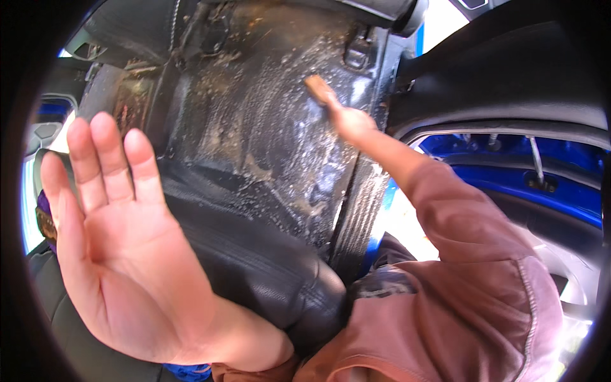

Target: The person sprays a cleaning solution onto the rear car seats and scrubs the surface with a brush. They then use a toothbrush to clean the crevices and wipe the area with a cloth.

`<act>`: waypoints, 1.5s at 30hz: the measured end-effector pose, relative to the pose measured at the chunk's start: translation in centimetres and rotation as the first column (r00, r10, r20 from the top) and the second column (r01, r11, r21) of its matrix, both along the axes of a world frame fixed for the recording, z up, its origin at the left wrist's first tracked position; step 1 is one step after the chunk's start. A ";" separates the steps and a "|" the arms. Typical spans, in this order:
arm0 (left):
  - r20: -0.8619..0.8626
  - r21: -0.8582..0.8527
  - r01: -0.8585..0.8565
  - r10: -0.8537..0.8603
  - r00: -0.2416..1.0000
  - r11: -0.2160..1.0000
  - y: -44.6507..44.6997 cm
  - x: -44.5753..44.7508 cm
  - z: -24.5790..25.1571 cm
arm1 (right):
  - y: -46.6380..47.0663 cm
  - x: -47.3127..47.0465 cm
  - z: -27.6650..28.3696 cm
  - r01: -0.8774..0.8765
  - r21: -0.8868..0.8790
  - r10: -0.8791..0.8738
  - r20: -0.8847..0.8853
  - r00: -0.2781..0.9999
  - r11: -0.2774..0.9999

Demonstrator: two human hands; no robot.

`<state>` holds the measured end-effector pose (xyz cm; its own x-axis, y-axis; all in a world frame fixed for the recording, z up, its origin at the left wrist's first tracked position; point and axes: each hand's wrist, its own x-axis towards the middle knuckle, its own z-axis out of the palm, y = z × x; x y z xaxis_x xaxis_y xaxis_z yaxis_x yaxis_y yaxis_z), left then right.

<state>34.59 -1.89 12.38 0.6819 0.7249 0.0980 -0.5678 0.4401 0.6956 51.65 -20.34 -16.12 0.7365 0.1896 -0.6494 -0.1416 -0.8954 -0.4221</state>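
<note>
My left hand (129,258) is raised close to the camera at the left, palm showing, fingers up, with nothing in it. Further off, at the end of my outstretched arm, my right hand (351,122) grips a scrubbing brush with a tan, wood-like body (319,90), held against or just over the car floor. Its bristles cannot be made out. The black floor covering (272,129) is wet, streaked with whitish foam and brown dirt.
A black leather-like car seat (248,253) lies between me and the floor. A ribbed door sill (365,205) runs along the right, beside an open blue door (568,191). The seat back (129,28) stands at the upper left.
</note>
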 end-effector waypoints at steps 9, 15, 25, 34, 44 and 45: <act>0.059 -0.020 0.229 -0.228 0.972 0.973 0.6 0.1 -0.5 | -5.7 -8.6 -0.5 -0.598 -0.130 0.611 0.184 0.770 0.791; 0.104 0.044 0.384 -0.387 0.916 0.922 0.5 0.1 -0.9 | -0.3 -4.7 -3.5 -0.353 0.004 0.336 0.300 0.893 0.936; 0.201 -0.012 0.449 -0.437 0.877 0.894 1.2 0.3 -1.7 | -12.7 -9.4 0.5 -0.101 0.380 0.129 -0.050 0.990 0.919; 0.209 -0.005 0.506 -0.494 0.844 0.863 0.8 0.6 -1.7 | -9.7 -9.9 -3.0 0.260 0.211 -0.297 0.167 0.940 0.942; 0.193 0.011 0.447 -0.440 0.877 0.895 0.5 0.5 -1.6 | -9.0 -12.8 -0.3 0.176 0.240 -0.222 0.180 0.958 0.955; 0.190 0.003 0.450 -0.442 0.877 0.893 0.4 0.5 -1.6 | -9.1 -14.4 -0.7 0.268 0.178 -0.276 0.019 0.961 0.947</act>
